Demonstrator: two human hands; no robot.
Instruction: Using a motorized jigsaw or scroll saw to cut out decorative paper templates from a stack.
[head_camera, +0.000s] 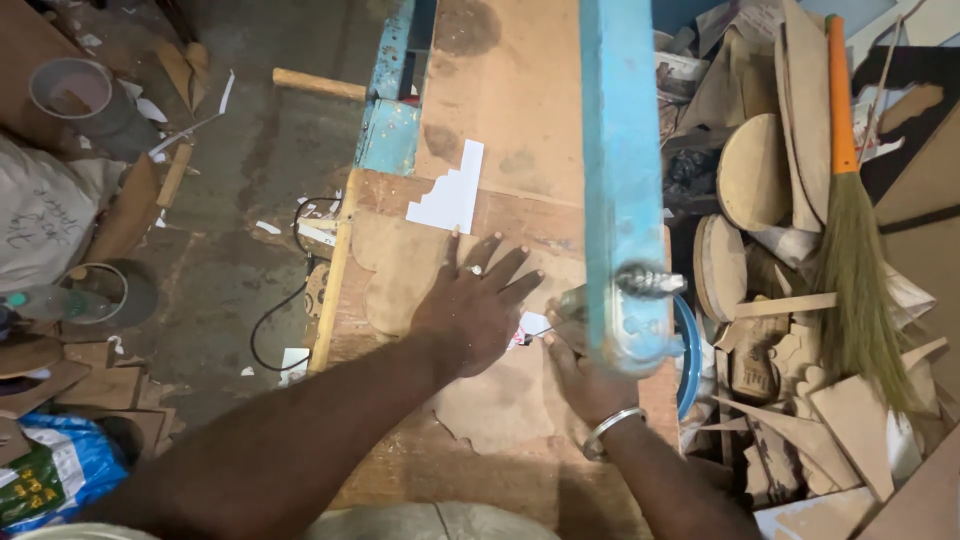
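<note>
At frame centre the left hand (478, 305) lies flat, fingers spread wide, pressing a scalloped board cutout (400, 270) onto the wooden workbench (500, 110), gripping nothing. The right hand (580, 375) sits lower right, mostly hidden behind the blue saw arm (620, 180); its grip cannot be told.

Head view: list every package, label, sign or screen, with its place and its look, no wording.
White sack: far left on the floor, bulging, dark handwriting on it.
Blue bag: bottom left corner, crumpled plastic, blue with green and yellow print.
Clear plastic bottle: left edge, lying down, green cap.
No signs or screens show.
</note>
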